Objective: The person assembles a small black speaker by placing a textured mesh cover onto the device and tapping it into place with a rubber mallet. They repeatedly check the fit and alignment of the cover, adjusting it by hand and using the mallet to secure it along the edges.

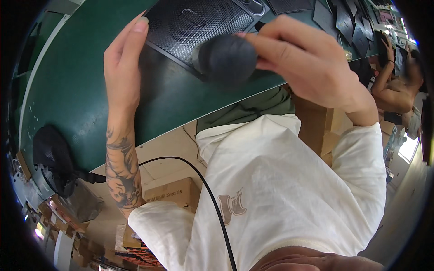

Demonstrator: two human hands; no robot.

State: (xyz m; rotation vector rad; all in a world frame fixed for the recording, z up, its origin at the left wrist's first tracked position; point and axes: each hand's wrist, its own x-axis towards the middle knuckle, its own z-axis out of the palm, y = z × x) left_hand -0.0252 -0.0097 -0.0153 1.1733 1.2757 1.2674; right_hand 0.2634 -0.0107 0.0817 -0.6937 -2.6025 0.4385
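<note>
Hiding part of the panel, the held black object looks blurred.

Passage available over the table, left of the left hand. The right hand and black round tool obstruct the panel's near side. Black sheets block the far right.

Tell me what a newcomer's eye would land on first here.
First, the blurred, rounded black object gripped in the right hand, overlapping the lower edge of a glossy black textured panel at the top of the view. Next, the left hand at that panel's left edge, with a dark-tattooed forearm below it. Then the loose white short-sleeved shirt filling the lower middle, against the dark-green tabletop above.
</note>
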